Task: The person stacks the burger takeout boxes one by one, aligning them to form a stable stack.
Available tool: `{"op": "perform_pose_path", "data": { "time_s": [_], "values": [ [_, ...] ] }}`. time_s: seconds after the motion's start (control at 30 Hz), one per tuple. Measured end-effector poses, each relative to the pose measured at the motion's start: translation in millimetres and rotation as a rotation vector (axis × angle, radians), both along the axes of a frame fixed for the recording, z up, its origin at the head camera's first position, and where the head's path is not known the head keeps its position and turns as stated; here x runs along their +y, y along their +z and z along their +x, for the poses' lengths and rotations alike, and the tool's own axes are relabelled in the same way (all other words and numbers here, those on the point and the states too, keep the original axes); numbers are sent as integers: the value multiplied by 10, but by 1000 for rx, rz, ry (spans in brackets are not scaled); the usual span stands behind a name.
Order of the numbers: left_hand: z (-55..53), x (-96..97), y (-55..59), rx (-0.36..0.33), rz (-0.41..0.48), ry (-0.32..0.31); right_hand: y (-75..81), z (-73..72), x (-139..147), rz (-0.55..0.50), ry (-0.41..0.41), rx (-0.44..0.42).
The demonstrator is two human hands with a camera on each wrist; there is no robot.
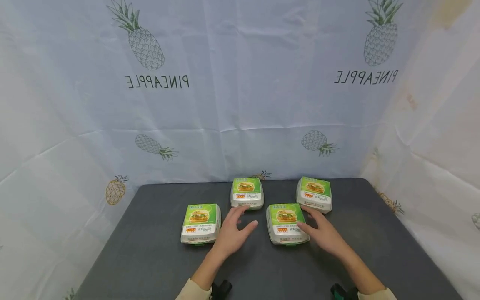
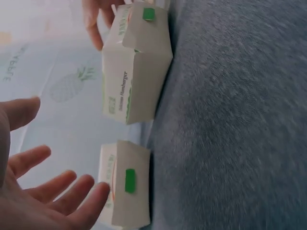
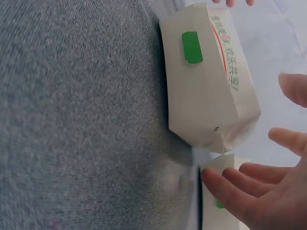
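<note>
White cardboard burger boxes with green lids lie flat on the table. My left hand (image 1: 231,234), fingers spread, hovers between the front left burger box (image 1: 200,223) and the front right burger box (image 1: 287,224). Its fingertips are near the front of the back middle burger box (image 1: 247,193); the left wrist view shows nothing in its grasp. On the other side, my right hand (image 1: 325,234) is beside the front right box's right edge, its fingers extended and apart. Whether its thumb touches that box is unclear. The back right burger box (image 1: 314,195) sits just beyond its fingertips.
The dark grey tabletop (image 1: 150,250) has a rounded far edge. Right behind it hangs a pale cloth (image 1: 255,96) printed with pineapples, and more cloth closes in both sides. A green tab (image 3: 192,47) shows on the front right box's near side.
</note>
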State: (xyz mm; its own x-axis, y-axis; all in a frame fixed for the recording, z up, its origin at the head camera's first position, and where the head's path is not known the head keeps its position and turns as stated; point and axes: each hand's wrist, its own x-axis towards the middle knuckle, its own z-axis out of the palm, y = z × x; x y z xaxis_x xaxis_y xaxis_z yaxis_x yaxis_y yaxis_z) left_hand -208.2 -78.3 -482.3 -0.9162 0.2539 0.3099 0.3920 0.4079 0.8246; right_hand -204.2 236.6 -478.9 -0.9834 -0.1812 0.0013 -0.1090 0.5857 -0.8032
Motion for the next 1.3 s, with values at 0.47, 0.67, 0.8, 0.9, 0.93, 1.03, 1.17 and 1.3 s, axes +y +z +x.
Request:
{"op": "perform_pose_path", "data": {
  "time_s": [0.47, 0.67, 0.8, 0.9, 0.93, 1.03, 1.17, 1.3],
  "values": [
    [-224, 259, -85, -272, 81, -139, -43, -122, 97, -284, 63, -129],
    [-266, 358, -135, -306, 68, -201, -81, -170, 114, -305, 88, -149],
    [-298, 409, -185, -316, 56, -240, -102, -174, 114, -298, 86, -150],
    [-302, 426, -195, -303, 41, -267, -114, -164, 110, -302, 85, -155],
    [-299, 429, -190, -302, 38, -273, -117, -160, 107, -305, 84, -156],
    [-293, 440, -184, -321, 41, -274, -123, -149, 97, -310, 79, -158],
    [-292, 464, -202, -380, 77, -258, -118, -132, 71, -303, 66, -166],
    [-284, 474, -205, -405, 105, -240, -112, -127, 38, -307, 47, -185]
  ]
}}
